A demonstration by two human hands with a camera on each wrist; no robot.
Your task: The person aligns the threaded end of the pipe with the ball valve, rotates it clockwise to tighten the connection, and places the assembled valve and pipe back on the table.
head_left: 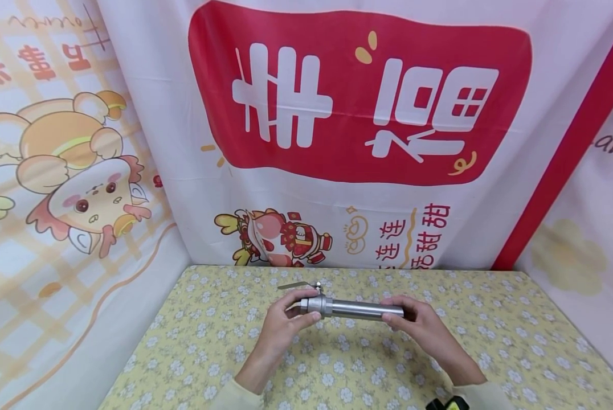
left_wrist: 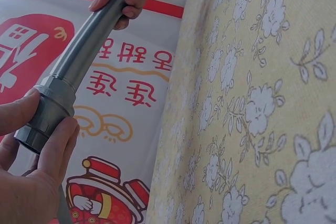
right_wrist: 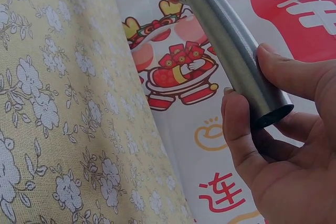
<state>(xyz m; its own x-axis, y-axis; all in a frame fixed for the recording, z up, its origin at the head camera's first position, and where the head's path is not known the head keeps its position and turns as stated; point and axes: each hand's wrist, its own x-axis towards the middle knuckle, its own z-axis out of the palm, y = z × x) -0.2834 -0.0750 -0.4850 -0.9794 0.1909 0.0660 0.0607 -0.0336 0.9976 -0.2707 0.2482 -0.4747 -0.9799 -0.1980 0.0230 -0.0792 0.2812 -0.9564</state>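
A metal ball valve with a flat lever handle is joined to a straight steel pipe. Both are held level over the flowered cloth. My left hand grips the valve body, thumb in front and fingers behind. At the pipe's free end, my right hand pinches it between thumb and fingers. In the left wrist view the hex collar of the valve meets the pipe. The right wrist view shows the open round end of the pipe between thumb and fingertips.
A yellow flowered cloth covers the table. Behind it hangs a white printed curtain with a red panel, and more printed cloth closes off the sides. A black and yellow object shows at the right sleeve.
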